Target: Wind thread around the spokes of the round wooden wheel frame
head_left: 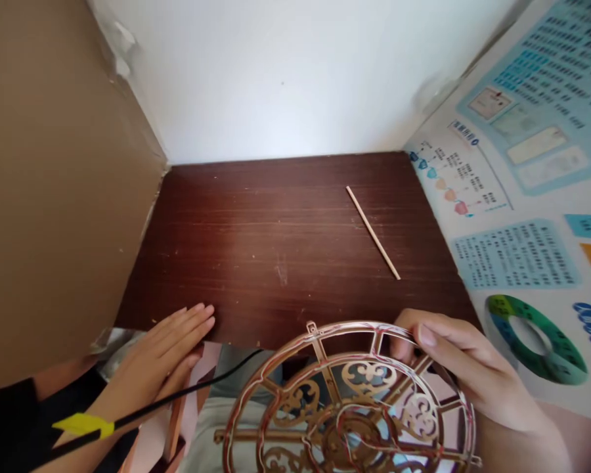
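Observation:
My right hand (465, 371) grips the upper right rim of a round wooden openwork wheel (347, 401) with scroll cut-outs, held at the near edge of the dark wooden table (285, 236). My left hand (165, 348) rests with fingers stretched out flat against the table's near left edge, holding nothing. A thin wooden stick (373, 232) lies loose on the table, farther back and to the right, apart from both hands.
A brown cardboard panel (54, 190) walls the left side. A printed poster (526, 197) with text and diagrams leans on the right. A white wall (285, 72) closes the back. A black cable with yellow tape (86, 425) crosses below my left hand.

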Motion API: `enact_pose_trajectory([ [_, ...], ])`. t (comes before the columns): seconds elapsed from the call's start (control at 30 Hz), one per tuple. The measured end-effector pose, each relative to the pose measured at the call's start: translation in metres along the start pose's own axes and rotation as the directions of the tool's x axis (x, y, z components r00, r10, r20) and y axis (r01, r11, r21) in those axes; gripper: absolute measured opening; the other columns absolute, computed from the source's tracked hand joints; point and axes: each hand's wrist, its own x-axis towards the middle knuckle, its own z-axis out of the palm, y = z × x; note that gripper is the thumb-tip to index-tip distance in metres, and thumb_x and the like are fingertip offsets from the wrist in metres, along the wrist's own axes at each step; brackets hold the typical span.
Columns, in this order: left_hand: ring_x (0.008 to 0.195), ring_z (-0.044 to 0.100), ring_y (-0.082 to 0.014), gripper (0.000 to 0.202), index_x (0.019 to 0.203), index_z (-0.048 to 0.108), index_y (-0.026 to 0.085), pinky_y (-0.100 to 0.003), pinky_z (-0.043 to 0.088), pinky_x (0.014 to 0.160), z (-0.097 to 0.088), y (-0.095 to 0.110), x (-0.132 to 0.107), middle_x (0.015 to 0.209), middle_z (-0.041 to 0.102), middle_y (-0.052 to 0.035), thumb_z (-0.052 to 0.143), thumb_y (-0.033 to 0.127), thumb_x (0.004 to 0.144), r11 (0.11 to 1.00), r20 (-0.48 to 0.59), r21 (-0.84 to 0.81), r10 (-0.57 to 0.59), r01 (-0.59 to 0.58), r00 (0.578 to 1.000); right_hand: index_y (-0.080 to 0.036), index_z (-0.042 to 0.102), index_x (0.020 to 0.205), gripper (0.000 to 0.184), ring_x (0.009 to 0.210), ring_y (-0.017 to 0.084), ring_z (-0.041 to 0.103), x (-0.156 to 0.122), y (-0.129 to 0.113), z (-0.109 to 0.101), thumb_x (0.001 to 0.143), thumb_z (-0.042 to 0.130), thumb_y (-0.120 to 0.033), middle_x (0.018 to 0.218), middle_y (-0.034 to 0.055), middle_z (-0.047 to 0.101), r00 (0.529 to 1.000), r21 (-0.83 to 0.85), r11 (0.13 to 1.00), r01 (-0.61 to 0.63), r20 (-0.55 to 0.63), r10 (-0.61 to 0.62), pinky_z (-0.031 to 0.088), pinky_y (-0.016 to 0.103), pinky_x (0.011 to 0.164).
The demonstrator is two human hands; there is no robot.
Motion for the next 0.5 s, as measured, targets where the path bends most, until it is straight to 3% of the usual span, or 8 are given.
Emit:
enact_pose_trajectory([
  [0.07,0.165,0.044,-0.0272,0.068,0.177,0.029,0.029,-0.05,0.039,0.135,-0.003,0.013,0.032,0.176,0.046,-0.0074,0.05,0.024,0.113,0.998,-0.041,-0.048,-0.053,0.051,0.998,-0.021,0.078,0.082,0.046,0.056,0.018,0.063,0.001,-0.002,0.002,0.108,0.065,-0.056,0.069,0.0057,0.072,1.0,-0.004,1.0,0.012,0.013,-0.012,0.045,0.026,0.046],
  [0.13,0.17,0.032,-0.0305,0.065,0.175,0.034,0.03,-0.058,0.029,0.139,-0.004,0.025,0.073,0.179,0.04,-0.0069,0.053,0.031,0.113,0.986,0.021,-0.164,0.009,-0.006,1.0,-0.021,0.077,0.081,0.046,0.053,0.016,0.061,0.002,-0.005,0.004,0.108,0.066,-0.056,0.067,0.0046,0.071,1.0,0.002,1.0,0.007,-0.002,-0.007,0.043,0.025,0.045],
  [0.2,0.169,0.034,-0.0314,0.067,0.174,0.038,0.034,-0.059,0.024,0.141,-0.003,0.033,0.103,0.179,0.041,-0.0039,0.059,0.04,0.111,0.952,0.072,-0.302,0.064,-0.039,0.995,-0.021,0.076,0.079,0.046,0.051,0.015,0.058,0.001,-0.008,0.007,0.107,0.066,-0.055,0.064,0.0032,0.068,0.999,0.019,1.0,-0.011,-0.039,0.011,0.041,0.024,0.044],
  [0.27,0.169,0.035,-0.0329,0.065,0.174,0.037,0.034,-0.062,0.023,0.141,0.002,0.037,0.106,0.181,0.037,-0.0037,0.056,0.04,0.112,0.956,0.091,-0.291,-0.018,0.044,0.996,-0.021,0.074,0.078,0.046,0.051,0.014,0.058,0.0,-0.008,0.008,0.107,0.066,-0.055,0.064,0.0027,0.068,0.997,0.044,0.999,-0.02,-0.075,0.023,0.041,0.023,0.044],
  [0.33,0.169,0.036,-0.0342,0.067,0.177,0.031,0.032,-0.063,0.028,0.139,0.014,0.043,0.077,0.182,0.036,-0.0068,0.053,0.035,0.113,0.969,0.023,-0.188,-0.159,0.161,0.987,-0.021,0.074,0.079,0.046,0.053,0.015,0.059,-0.001,-0.007,0.007,0.107,0.066,-0.056,0.065,0.0032,0.068,0.996,0.059,0.998,-0.02,-0.082,0.024,0.043,0.023,0.046],
  [0.4,0.167,0.04,-0.0342,0.072,0.177,0.027,0.033,-0.062,0.037,0.135,0.033,0.054,0.025,0.179,0.043,-0.0099,0.054,0.03,0.111,0.954,-0.086,-0.127,-0.283,0.271,0.955,-0.02,0.074,0.08,0.046,0.054,0.016,0.06,-0.001,-0.004,0.006,0.107,0.066,-0.057,0.066,0.0038,0.069,0.997,0.055,0.998,-0.022,-0.071,0.026,0.044,0.024,0.047],
  [0.47,0.158,0.053,-0.0338,0.06,0.168,0.044,0.032,-0.058,0.052,0.125,0.054,0.075,-0.034,0.17,0.056,-0.0119,0.055,0.027,0.11,0.9,-0.185,-0.185,-0.425,0.393,0.886,-0.021,0.073,0.082,0.046,0.053,0.016,0.059,-0.001,-0.002,0.004,0.107,0.066,-0.058,0.067,0.004,0.069,0.998,0.05,0.998,-0.028,-0.056,0.031,0.043,0.025,0.047],
  [0.5,0.145,0.067,-0.0324,0.047,0.157,0.056,0.029,-0.051,0.062,0.114,0.064,0.086,-0.06,0.16,0.067,-0.0138,0.054,0.028,0.11,0.841,-0.231,-0.257,-0.532,0.477,0.814,-0.021,0.073,0.082,0.046,0.052,0.016,0.058,0.0,-0.001,0.003,0.106,0.066,-0.059,0.067,0.0039,0.069,0.998,0.051,0.998,-0.033,-0.053,0.036,0.043,0.025,0.046],
])
